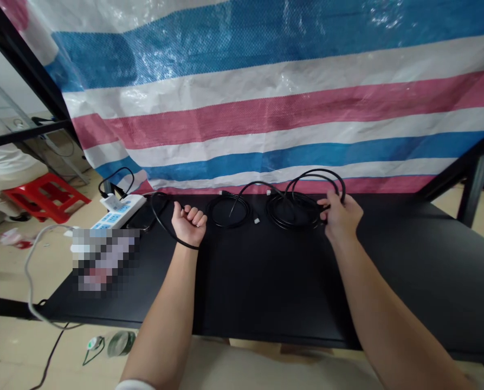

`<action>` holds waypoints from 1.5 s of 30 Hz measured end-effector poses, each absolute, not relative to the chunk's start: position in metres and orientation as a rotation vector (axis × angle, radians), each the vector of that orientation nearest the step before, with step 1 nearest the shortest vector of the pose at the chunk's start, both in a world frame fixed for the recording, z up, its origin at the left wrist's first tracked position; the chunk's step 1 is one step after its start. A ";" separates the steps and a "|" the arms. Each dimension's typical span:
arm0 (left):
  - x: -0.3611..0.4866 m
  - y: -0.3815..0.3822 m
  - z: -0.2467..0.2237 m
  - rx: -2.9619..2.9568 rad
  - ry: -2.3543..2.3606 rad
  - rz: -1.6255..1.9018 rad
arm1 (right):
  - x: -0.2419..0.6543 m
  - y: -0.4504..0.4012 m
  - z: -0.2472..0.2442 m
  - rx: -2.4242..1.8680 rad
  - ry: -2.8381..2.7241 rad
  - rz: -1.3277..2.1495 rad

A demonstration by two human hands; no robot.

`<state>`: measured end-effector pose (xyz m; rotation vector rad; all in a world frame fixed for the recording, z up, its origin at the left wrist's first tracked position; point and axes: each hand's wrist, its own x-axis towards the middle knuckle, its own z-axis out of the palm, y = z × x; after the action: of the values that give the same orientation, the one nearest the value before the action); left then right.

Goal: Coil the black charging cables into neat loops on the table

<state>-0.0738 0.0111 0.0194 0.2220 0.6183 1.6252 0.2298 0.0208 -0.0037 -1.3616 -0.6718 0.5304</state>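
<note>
Black cable loops (317, 172) rise from the table's back, and my right hand (341, 214) is closed on them at their right side. Below these loops lies a coil of black cable (290, 223). To the left sits a smaller coil (228, 225), with a light-coloured connector (257, 220) beside it. My left hand (189, 223) has its fingers curled, palm side up; what they hold, if anything, is hidden. A black cord (160, 221) curves around the left side of that hand and crosses the wrist.
On the black table (266, 292), a white power strip (122, 212) with plugs and a dark phone-like object (144, 218) sit at left. A striped sheet (266, 124) hangs behind. Left of the table, a person (6, 162) sits on a red stool (49, 196).
</note>
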 end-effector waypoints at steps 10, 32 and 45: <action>-0.045 0.012 0.016 0.269 0.731 1.431 | 0.201 0.020 -0.010 -1.058 -0.818 0.731; -0.016 0.006 0.007 0.494 1.106 1.671 | 0.157 0.004 -0.008 -0.896 -0.752 1.306; 0.014 -0.009 0.016 0.068 1.122 1.550 | 0.103 -0.030 -0.025 -0.900 -1.240 0.883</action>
<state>0.0145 -0.0086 0.0164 0.0678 1.1215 1.5505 0.1032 -0.0301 -0.0254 -0.8998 -1.2398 0.8828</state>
